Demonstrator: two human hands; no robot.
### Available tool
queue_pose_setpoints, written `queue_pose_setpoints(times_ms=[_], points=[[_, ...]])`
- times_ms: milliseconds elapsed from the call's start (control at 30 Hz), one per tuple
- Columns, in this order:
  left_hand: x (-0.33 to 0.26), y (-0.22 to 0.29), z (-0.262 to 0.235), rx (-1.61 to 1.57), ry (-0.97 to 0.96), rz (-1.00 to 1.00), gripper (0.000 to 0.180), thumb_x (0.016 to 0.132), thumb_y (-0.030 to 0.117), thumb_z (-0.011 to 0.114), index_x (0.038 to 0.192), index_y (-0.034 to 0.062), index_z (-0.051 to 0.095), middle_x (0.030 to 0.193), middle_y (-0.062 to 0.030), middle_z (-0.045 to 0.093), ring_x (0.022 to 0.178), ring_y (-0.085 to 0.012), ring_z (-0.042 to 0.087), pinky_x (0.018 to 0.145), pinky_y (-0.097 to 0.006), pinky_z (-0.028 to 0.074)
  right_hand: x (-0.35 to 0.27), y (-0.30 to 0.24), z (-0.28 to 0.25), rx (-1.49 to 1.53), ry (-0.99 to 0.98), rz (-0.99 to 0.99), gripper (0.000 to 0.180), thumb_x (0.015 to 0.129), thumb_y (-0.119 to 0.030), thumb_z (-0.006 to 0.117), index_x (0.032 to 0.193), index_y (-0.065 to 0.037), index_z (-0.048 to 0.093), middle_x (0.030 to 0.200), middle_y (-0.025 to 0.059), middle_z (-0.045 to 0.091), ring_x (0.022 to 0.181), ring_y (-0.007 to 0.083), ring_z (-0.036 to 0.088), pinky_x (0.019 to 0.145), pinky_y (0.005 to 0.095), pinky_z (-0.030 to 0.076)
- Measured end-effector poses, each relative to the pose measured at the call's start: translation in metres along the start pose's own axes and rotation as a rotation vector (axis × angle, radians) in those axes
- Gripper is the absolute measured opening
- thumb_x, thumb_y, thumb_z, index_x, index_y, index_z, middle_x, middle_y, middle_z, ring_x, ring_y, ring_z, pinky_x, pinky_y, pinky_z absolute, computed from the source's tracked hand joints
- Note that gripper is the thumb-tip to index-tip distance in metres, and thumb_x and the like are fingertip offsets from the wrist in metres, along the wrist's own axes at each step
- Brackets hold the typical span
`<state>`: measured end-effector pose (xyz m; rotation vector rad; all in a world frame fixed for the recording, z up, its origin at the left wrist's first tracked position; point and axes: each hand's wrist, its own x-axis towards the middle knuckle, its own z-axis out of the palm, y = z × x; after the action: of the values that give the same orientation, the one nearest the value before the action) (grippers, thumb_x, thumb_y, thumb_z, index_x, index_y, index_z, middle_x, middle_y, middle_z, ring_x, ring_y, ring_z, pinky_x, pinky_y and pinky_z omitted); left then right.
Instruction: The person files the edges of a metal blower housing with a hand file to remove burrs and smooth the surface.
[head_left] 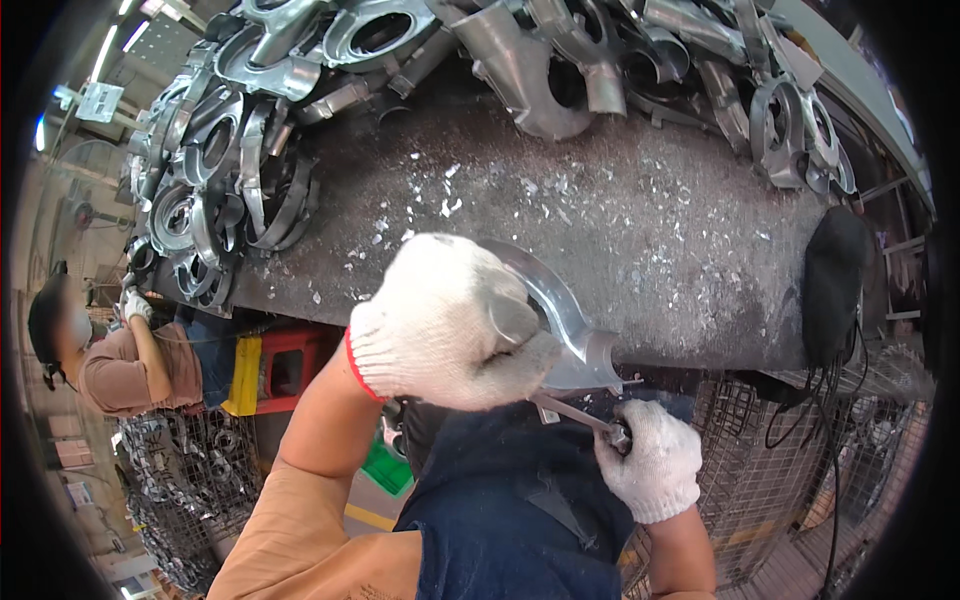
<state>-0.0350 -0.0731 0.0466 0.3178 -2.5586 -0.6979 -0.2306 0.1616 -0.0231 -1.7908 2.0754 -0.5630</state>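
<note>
My left hand (455, 325), in a white knit glove with a red cuff edge, is closed round a curved silvery metal casting (568, 318) at the table's near edge. The glove hides much of the casting. In my right hand (652, 460), gloved the same way, is a flat-bladed hand tool (575, 412). Its blade slants up and left, to just below the casting. Whether blade and casting touch I cannot tell. The fingers wrap the tool's handle end.
The dark worktable (640, 230) is strewn with metal flakes. Similar castings (520, 70) are heaped along its far side and left. A black cloth-like bundle (835, 285) hangs at the right edge. Wire cages (750, 450) stand below. Another person (135, 370) works at the left.
</note>
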Motion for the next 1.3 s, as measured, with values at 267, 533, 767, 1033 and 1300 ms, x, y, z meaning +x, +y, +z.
queue_pose_setpoints(times_ms=[267,533,767,1033,1300], points=[[-0.008,0.006,-0.002,0.014,0.006,-0.2,0.032,0.083,0.024,0.082,0.057,0.011,0.067,0.057,-0.0088,0.061,0.053,-0.0336,0.064,0.052,-0.043,0.049,0.001,-0.01,0.027,0.12,0.16,0.127,0.029,0.083,-0.018,0.088,0.101,-0.005,0.069,0.085,0.0147,0.074,0.073,0.0363,0.075,0.067,0.0448,0.061],[-0.012,0.009,0.006,-0.002,0.089,-0.207,0.033,0.083,0.02,0.08,0.056,0.0105,0.065,0.056,-0.0097,0.059,0.05,-0.0331,0.061,0.049,-0.044,0.047,0.006,-0.02,0.025,0.158,0.165,0.175,0.029,0.082,-0.017,0.088,0.101,-0.005,0.071,0.081,0.0137,0.073,0.071,0.035,0.075,0.065,0.0423,0.061],[-0.019,0.014,0.018,-0.033,0.181,-0.177,0.027,0.073,0.004,0.076,0.054,0.008,0.057,0.052,-0.0097,0.046,0.044,-0.0322,0.047,0.046,-0.043,0.037,0.015,-0.03,0.02,0.224,0.148,0.178,0.027,0.084,-0.019,0.088,0.1,-0.005,0.071,0.08,0.0133,0.073,0.069,0.0339,0.075,0.064,0.0408,0.061],[-0.036,0.008,0.03,-0.078,0.338,-0.25,0.034,0.08,0.008,0.082,0.058,0.0101,0.056,0.054,-0.0087,0.048,0.046,-0.0324,0.051,0.047,-0.042,0.041,0.016,-0.028,0.029,0.258,0.165,0.355,0.026,0.092,-0.02,0.084,0.107,-0.007,0.067,0.084,0.0196,0.076,0.079,0.0448,0.078,0.071,0.0486,0.062],[-0.046,0.012,0.036,0.038,0.307,-0.202,0.029,0.074,0.009,0.081,0.058,0.0117,0.057,0.055,-0.0052,0.049,0.046,-0.0294,0.049,0.049,-0.042,0.04,0.02,0.008,0.022,0.491,-0.057,0.059,0.028,0.088,-0.021,0.088,0.103,-0.008,0.069,0.082,0.0132,0.077,0.066,0.0356,0.076,0.062,0.0426,0.061]])
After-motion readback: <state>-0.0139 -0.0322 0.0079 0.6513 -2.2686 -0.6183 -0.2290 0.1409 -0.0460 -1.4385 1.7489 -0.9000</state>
